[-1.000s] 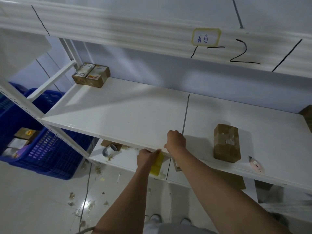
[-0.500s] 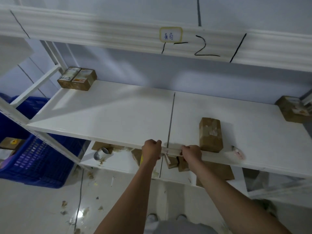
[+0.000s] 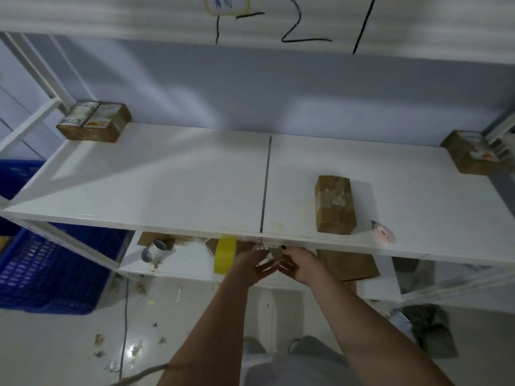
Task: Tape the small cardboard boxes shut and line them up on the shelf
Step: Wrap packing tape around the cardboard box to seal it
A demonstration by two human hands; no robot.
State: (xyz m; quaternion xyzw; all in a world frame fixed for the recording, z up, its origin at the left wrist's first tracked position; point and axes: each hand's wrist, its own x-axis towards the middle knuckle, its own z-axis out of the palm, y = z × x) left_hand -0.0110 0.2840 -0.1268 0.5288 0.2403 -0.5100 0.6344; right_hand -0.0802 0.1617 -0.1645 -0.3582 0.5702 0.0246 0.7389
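Boxes of brown cardboard are what I'm after, and one of them (image 3: 274, 254) sits low between my two hands, just under the front lip of the shelf (image 3: 167, 190). My left hand (image 3: 250, 267) has its fingers curled toward it from one side and my right hand (image 3: 302, 264) wraps it from the other, but motion blur keeps me from telling how firm either grip is. A pale strip, probably tape, runs between my fingertips; I can't make out where it ends.

Beyond my fingers, up on the shelf, a taped box (image 3: 335, 207) stands alone. Further off to my left a pair of boxes (image 3: 94, 125) sit touching in the back corner, and another box (image 3: 473, 151) is off to my right at the far end.

I judge these light and fairly stiff, though thin walls would dent if squeezed. Holding by the two short ends, away from the flaps, seems best, as tape makes the faces slick.

Just left of my left fingers a yellow tape roll (image 3: 225, 254) is half hidden by the shelf edge. The lower shelf's contents are mostly cut off from me.
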